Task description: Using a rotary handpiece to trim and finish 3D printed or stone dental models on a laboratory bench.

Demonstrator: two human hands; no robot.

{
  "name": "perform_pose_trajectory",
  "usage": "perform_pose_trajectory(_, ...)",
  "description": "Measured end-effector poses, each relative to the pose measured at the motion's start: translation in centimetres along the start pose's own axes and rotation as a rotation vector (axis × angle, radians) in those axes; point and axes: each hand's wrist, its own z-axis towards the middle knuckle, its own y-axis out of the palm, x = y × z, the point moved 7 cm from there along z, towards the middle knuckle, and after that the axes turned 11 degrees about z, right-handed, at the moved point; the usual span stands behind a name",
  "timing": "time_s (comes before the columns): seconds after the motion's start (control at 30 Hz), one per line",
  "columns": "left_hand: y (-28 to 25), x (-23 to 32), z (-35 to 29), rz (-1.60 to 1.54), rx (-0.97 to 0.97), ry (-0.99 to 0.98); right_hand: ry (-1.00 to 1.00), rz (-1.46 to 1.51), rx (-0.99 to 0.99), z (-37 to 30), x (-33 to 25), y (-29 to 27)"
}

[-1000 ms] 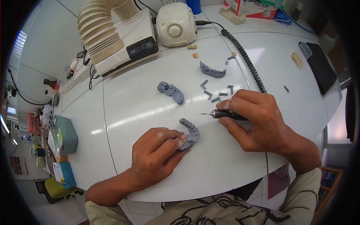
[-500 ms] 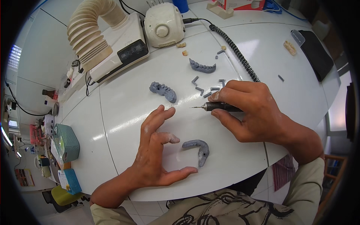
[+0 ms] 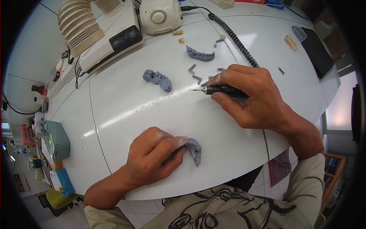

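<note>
My left hand is closed on one end of a curved grey dental arch model near the table's front edge. The model's other end sticks out to the right of my fingertips, with a small dark hole in it. In my right hand is a black rotary handpiece, gripped like a pen. Its thin metal bur points left, apart from the model. Farther off lie two more grey dental models, one left of centre and one with a row of teeth.
Short grey rod pieces lie beside the handpiece, some partly behind my right hand. A coiled black cord runs from a white control unit. At the left stand a dust extractor and a green basket. A black pouch lies far right.
My left hand has gone from open beside the curved model to closed on its end. My right hand still holds the handpiece. The whole view has shifted slightly.
</note>
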Motion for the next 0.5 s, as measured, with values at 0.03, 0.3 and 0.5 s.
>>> perform_pose_trajectory(0.03,-0.1,0.0,0.1,0.002,0.003,-0.002,0.003,0.003,0.0,0.0,0.0,-0.1)
perform_pose_trajectory(0.3,-0.4,-1.7,0.8,0.121,0.009,-0.221,-0.008,-0.01,-0.001,0.2,-0.1,-0.4)
perform_pose_trajectory(0.5,1.0,-2.2,5.6,0.091,-0.153,-0.275,0.03,-0.039,0.022,0.7,0.4,-1.4)
